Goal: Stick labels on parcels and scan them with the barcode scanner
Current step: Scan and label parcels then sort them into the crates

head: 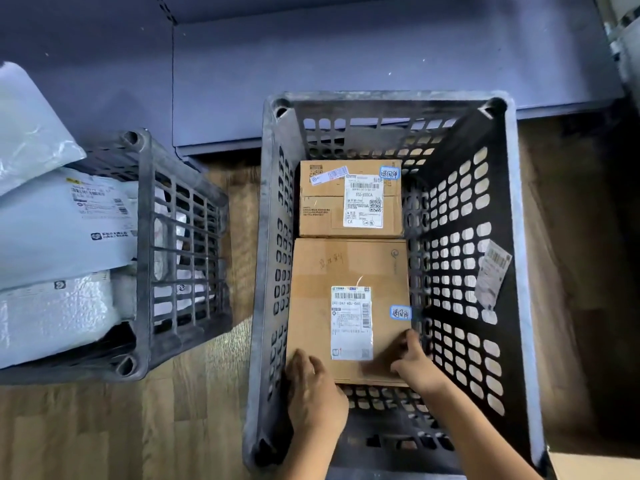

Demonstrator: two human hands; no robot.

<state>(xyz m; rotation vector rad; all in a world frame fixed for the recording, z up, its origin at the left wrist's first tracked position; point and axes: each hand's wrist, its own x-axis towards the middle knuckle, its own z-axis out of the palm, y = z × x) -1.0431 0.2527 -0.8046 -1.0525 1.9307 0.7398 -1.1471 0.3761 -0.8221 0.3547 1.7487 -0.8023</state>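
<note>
While it lies flat in the black perforated plastic crate [516,237], the larger cardboard box [346,265] points its long side away from me, with its white label [351,322] facing up. My left grip [313,393] curls round its near left corner, and my right grip [414,362] round its near right edge. A smaller cardboard box [322,209] touches its far end. To the left, a second crate [145,254] holds glossy grey mailers [52,237].

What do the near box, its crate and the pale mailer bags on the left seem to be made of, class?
The near box: matte brown cardboard, likely corrugated; a tape band crosses its top. The crate: dark moulded plastic, dull and scuffed; regular moulded holes. The mailer bags: probably thin plastic film; shiny wrinkles.
</note>
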